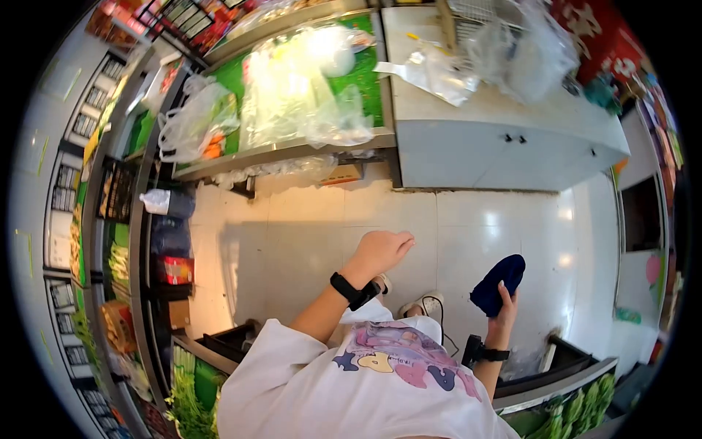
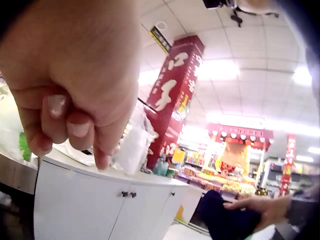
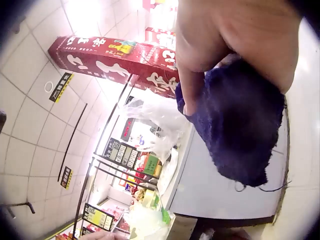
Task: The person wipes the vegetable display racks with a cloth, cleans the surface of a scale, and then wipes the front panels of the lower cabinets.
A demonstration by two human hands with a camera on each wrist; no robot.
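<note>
My right hand (image 1: 503,301) grips a folded dark blue cloth (image 1: 498,285), the thumb lying over its near face. In the right wrist view the cloth (image 3: 237,122) looks fuzzy, with a frayed lower edge and a loose thread; part of it is hidden behind the hand. The left hand (image 1: 382,250) is held out over the floor in front of the body, away from the cloth. Its fingers (image 2: 59,120) are loosely curled in the left wrist view, with nothing seen in them.
A white cabinet (image 1: 468,150) stands ahead, with plastic bags (image 1: 537,58) on its top. To its left is a green-lined produce stand (image 1: 376,80) bearing bagged vegetables. Leafy greens (image 1: 581,410) lie on a low shelf at the right. Tiled floor (image 1: 314,219) stretches between.
</note>
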